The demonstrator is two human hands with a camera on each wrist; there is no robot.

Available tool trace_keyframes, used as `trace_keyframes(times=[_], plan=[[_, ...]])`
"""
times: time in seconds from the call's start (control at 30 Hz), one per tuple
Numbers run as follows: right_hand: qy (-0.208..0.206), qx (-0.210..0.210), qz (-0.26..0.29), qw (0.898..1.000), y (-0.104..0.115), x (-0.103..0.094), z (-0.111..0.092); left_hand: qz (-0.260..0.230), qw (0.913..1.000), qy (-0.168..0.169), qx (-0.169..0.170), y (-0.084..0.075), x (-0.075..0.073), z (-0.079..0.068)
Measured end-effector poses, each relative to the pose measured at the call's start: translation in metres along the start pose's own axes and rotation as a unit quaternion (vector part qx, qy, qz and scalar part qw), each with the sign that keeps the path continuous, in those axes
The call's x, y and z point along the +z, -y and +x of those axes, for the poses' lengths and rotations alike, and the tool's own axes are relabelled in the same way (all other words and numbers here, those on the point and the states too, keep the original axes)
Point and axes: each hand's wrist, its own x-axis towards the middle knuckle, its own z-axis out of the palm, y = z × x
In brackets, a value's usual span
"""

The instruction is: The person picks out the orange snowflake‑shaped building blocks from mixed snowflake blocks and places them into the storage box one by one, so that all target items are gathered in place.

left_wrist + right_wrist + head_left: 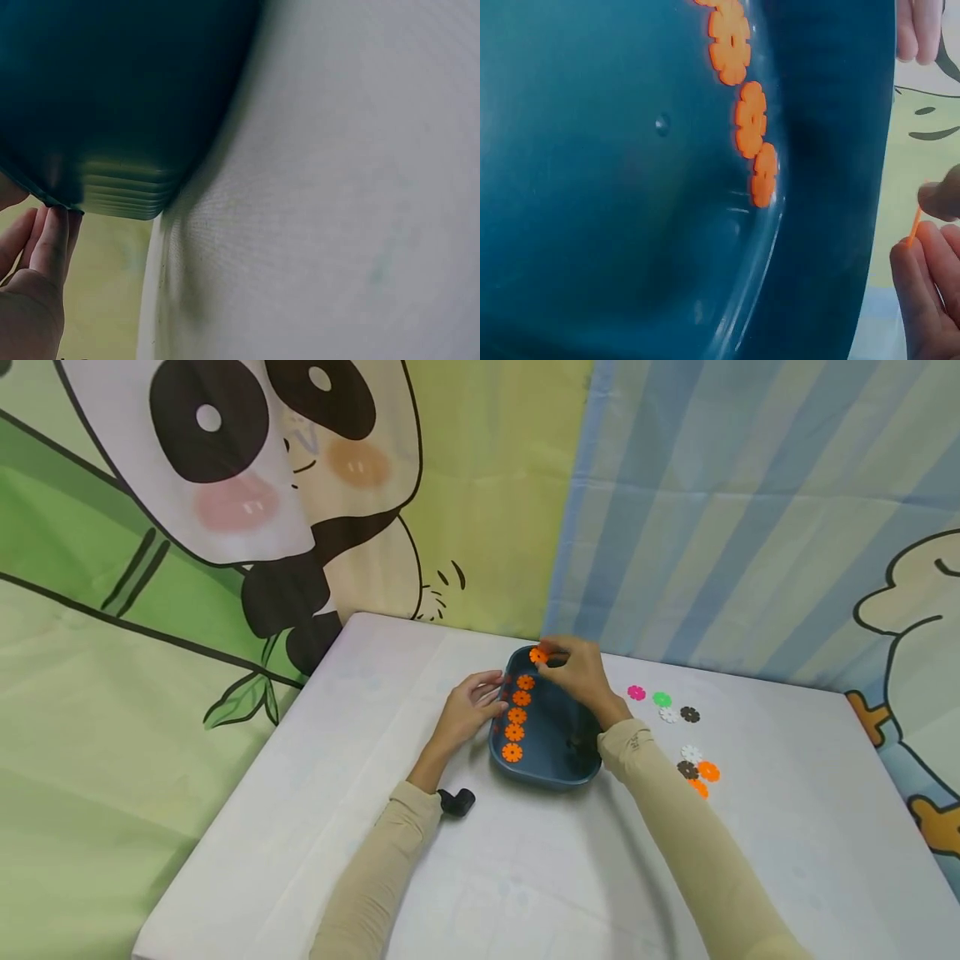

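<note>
A dark blue plastic tub (558,731) stands on the white table. Several orange snowflake-shaped discs (517,716) lie in a line along its left side. Over the tub's far end, my right hand (583,677) pinches another orange disc (537,655) between thumb and fingertips; the right wrist view shows this disc (915,225) edge-on. At the tub's left side my left hand (463,714) touches the rim with its fingers extended, and in the left wrist view its fingertips (52,232) meet the rim.
Loose discs lie right of the tub: a pink one (636,692), a green one (662,699), and white, dark brown and orange ones (708,771) nearer me. A small black object (457,802) sits beside my left wrist. A printed curtain (480,502) hangs behind the table.
</note>
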Motion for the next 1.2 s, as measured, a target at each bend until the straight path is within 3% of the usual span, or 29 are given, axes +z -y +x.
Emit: trace_keyframes(times=[0.43,0.67,0.93,1.2], plan=[[0.054,0.029,-0.05,0.997,-0.007,0.006,-0.008,-0.024,0.9996,0.015,0.004,0.0,-0.005,0.002],[0.09,0.045,-0.098,0.99,-0.005,0.007,-0.013,-0.039,0.9988,0.03,-0.002,-0.022,-0.003,-0.005],[0.116,0.046,-0.149,0.981,-0.007,0.006,-0.014,-0.041,0.9988,0.028,0.002,0.002,-0.004,0.004],[0.146,0.063,-0.16,0.974,-0.008,0.01,-0.013,-0.009,0.9999,-0.002,0.004,0.005,-0.002,0.002]])
